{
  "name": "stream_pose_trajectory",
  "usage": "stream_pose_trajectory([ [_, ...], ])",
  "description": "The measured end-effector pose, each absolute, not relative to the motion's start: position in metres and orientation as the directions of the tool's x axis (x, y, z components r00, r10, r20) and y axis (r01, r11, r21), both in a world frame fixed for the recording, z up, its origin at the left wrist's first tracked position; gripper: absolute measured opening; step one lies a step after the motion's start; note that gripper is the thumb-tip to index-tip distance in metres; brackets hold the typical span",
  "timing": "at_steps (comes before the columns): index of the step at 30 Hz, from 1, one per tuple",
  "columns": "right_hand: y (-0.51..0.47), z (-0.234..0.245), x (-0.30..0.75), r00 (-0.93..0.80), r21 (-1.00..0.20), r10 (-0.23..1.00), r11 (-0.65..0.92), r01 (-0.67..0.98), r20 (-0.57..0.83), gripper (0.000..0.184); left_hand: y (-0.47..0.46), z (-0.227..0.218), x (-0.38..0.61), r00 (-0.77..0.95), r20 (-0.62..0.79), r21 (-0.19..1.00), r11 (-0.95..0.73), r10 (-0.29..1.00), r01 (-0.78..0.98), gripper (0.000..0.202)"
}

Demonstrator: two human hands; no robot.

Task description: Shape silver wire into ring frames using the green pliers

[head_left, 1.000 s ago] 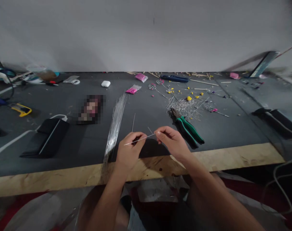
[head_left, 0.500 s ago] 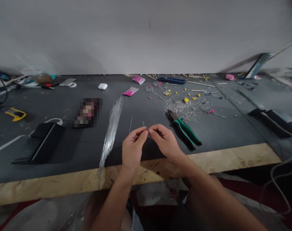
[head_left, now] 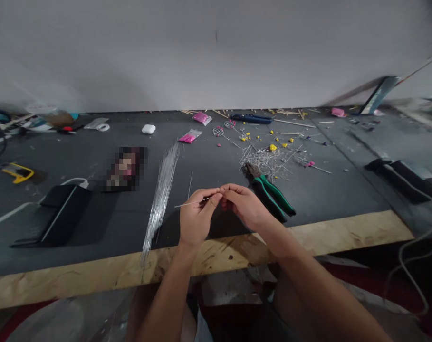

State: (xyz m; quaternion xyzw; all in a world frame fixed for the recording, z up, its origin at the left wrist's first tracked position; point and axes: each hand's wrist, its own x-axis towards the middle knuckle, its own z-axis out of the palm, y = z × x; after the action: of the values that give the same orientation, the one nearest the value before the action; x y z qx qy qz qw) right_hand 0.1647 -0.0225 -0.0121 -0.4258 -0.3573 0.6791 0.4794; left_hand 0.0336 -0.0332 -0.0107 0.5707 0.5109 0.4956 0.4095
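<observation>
Two hands meet just above the near part of the table (head_left: 94, 273), seen from the head camera. Our left hand (head_left: 195, 218) and our right hand (head_left: 244, 207) are both closed into pinches, fingertips nearly touching each other across a thin wire (head_left: 187, 204). Its free end sticks out to the left past our left knuckles; the other end is hidden among our fingers. Just left of our hands lies the long wire bundle (head_left: 161, 192), running from far to near, with one loose wire (head_left: 190, 184) beside it. Near our right hand lie the green-handled pliers (head_left: 274, 194), and farther off a heap of wire offcuts (head_left: 265, 159) and yellow beads (head_left: 273, 147).

We judge slipping to be the main risk. The wire is thin and gripped only at the fingertips, so an uneven pull could let it spring free and drop past the near edge. Its sharp end could also prick a fingertip. A careless left wrist could sweep the wire bundle, whose near end reaches the wooden edge, off the table.
</observation>
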Motion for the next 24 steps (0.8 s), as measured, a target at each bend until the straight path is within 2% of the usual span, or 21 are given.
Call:
stream_pose_trajectory([
  [3, -0.024, -0.013, 0.166, -0.141, -0.936, 0.977, -0.194, -0.292, -0.158, 0.01, -0.031, -0.011, 0.034, -0.036, 0.073, 0.994, -0.069, 0.997, 0.087, 0.019],
  [8, -0.026, -0.009, 0.168, -0.169, -0.995, 0.984, -0.069, -0.074, -0.055, 0.01, -0.028, -0.015, 0.032, -0.07, -0.003, 1.0, 0.001, 0.998, -0.031, 0.016],
  [13, -0.029, -0.005, 0.168, -0.241, -0.997, 0.968, -0.063, 0.054, -0.075, 0.011, -0.03, -0.014, 0.026, 0.018, -0.002, 1.0, 0.002, 1.0, -0.012, 0.013],
  [19, -0.035, -0.003, 0.165, -0.291, -0.984, 0.954, -0.014, 0.178, -0.066, 0.016, -0.032, -0.012, 0.021, 0.028, 0.008, 1.0, -0.009, 1.0, 0.022, 0.013],
  [24, -0.036, -0.004, 0.162, -0.306, -0.984, 0.949, -0.016, 0.176, -0.07, 0.022, -0.034, -0.012, 0.02, 0.045, -0.046, 0.997, 0.049, 0.998, -0.057, 0.011],
])
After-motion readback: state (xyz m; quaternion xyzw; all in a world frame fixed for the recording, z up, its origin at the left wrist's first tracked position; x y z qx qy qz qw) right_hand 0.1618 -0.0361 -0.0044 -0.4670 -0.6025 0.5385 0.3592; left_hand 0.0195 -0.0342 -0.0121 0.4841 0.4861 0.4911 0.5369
